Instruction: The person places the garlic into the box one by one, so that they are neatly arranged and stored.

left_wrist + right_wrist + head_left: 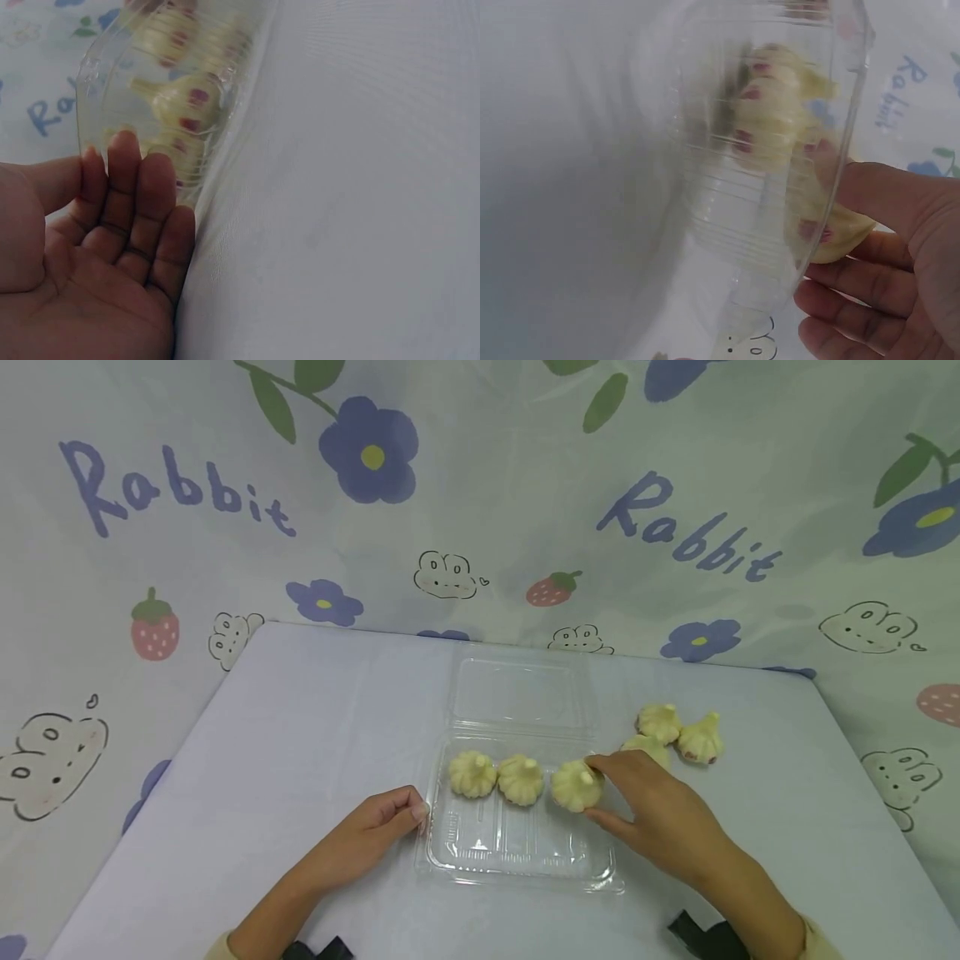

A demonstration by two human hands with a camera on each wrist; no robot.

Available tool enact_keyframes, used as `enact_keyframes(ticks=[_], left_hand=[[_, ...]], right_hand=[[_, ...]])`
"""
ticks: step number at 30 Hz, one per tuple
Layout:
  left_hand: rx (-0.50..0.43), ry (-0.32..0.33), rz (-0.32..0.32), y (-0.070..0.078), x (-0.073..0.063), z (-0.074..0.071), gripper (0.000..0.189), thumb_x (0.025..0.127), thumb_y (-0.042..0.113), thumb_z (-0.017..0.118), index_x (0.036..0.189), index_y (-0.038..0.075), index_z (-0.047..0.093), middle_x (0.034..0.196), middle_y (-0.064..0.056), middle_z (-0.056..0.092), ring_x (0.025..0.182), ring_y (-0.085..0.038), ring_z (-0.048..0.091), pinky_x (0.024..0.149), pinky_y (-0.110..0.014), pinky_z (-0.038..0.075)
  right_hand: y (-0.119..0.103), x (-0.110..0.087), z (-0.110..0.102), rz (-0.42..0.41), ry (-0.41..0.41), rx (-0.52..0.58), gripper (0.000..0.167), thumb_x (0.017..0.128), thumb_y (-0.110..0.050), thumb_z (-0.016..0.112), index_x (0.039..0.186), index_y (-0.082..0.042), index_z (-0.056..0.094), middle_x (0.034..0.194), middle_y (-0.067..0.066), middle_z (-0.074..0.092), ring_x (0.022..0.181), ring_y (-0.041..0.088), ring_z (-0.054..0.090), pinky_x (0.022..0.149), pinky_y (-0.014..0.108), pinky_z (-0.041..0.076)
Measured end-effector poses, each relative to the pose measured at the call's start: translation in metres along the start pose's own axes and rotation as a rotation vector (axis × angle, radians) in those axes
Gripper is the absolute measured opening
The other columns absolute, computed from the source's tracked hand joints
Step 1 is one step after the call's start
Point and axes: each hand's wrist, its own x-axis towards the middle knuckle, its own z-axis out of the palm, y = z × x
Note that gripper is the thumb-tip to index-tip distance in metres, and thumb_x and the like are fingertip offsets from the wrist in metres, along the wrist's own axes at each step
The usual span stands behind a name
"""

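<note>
A clear plastic container point(525, 852) lies with its hinged lid folded back on the white table. My left hand point(371, 828) pinches the container's left rim between thumb and fingertips, its other fingers beside the wall in the left wrist view. Two pale garlic bulbs point(497, 778) sit side by side along the back of the container. With thumb and fingers, my right hand point(663, 814) holds another garlic bulb point(576, 787) over the container's right part. Through the clear wall in the right wrist view, purple patches show on the held bulb point(831, 234).
Three more garlic bulbs point(701, 739) are clustered on the table right of the container, one partly behind my right hand. The lid point(521, 693) reaches toward the table's back edge. A patterned cloth point(487, 510) hangs behind. Black straps point(708, 937) show near both wrists.
</note>
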Motion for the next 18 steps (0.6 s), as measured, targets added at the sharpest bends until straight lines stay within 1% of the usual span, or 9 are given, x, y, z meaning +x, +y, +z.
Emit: enact_keyframes(ticks=[2,6,9,14,18], left_hand=[[-0.005,0.0,-0.004,0.0,0.0,0.0,0.025,0.112,0.03,0.052,0.096,0.013,0.063,0.09,-0.008,0.054,0.09,-0.017,0.051,0.079,-0.028,0.041],[0.006,-0.004,0.026,0.0,0.001,0.0,0.025,0.112,0.027,0.052,0.096,0.011,0.062,0.089,-0.009,0.054,0.089,-0.017,0.051,0.078,-0.028,0.041],[0.012,-0.007,0.051,0.0,0.001,0.0,0.025,0.112,0.024,0.052,0.096,0.009,0.062,0.088,-0.009,0.054,0.088,-0.018,0.051,0.077,-0.028,0.041],[0.011,-0.005,0.049,0.002,0.0,0.0,0.024,0.112,0.024,0.052,0.096,0.009,0.063,0.09,-0.008,0.055,0.09,-0.019,0.051,0.079,-0.028,0.041],[0.013,-0.003,0.045,0.001,-0.001,0.001,0.024,0.112,0.024,0.052,0.096,0.009,0.063,0.091,-0.009,0.056,0.09,-0.019,0.051,0.08,-0.028,0.041]], right_hand=[[-0.001,0.002,0.003,-0.038,0.017,-0.024,0.056,0.082,-0.03,0.092,0.128,-0.009,0.068,0.12,0.002,0.068,0.113,0.021,0.064,0.085,0.04,0.058],[-0.002,0.005,0.009,-0.131,0.053,-0.058,0.047,0.079,-0.019,0.093,0.119,-0.008,0.07,0.115,0.001,0.07,0.112,0.022,0.062,0.091,0.039,0.056],[-0.002,0.007,0.014,-0.184,0.071,-0.074,0.049,0.075,-0.015,0.095,0.115,-0.008,0.068,0.11,0.0,0.071,0.109,0.023,0.062,0.097,0.039,0.053],[-0.004,0.008,0.019,-0.223,0.101,-0.093,0.05,0.07,-0.011,0.097,0.109,-0.007,0.067,0.104,0.001,0.07,0.105,0.024,0.061,0.107,0.044,0.047],[-0.004,0.01,0.022,-0.238,0.123,-0.105,0.048,0.069,-0.011,0.097,0.107,-0.004,0.068,0.103,0.004,0.071,0.104,0.026,0.062,0.107,0.047,0.047]])
